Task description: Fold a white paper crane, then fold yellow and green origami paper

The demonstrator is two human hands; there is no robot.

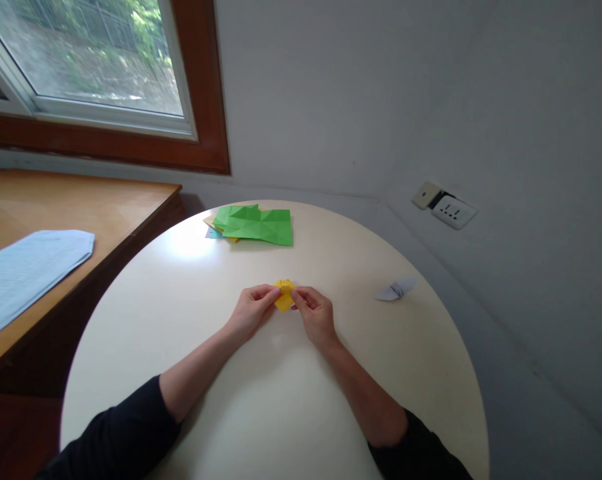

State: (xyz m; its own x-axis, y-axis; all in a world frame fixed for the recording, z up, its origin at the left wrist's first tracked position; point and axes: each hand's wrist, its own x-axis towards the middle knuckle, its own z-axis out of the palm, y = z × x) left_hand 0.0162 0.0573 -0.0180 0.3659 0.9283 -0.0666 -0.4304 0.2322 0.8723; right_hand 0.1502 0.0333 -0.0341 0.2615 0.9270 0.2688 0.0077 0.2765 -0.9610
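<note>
My left grip (255, 308) is pinching the left side of the yellow folded paper (285, 301) and my right grip (317, 317) is pinching its right side, thumbs showing on top while most of the fingers are curling out of sight. The piece is sitting between my two hands, near the middle of the round desk (275, 413), with a corner pointing toward me and small creased layers showing at the far end; I cannot tell whether it is touching the surface or hanging just above. To be handling such a small fold well, I think I should be steadying one side while the other thumb is working the crease, lining up the edges before pressing, and pressing lightly, since stacked layers could be slipping or buckling under a hard squeeze. The creased green sheet (275, 227) is lying over other papers toward the far edge, and a grey-white folded piece (397, 291) is resting well apart to my right, so both are leaving my fingers room
</note>
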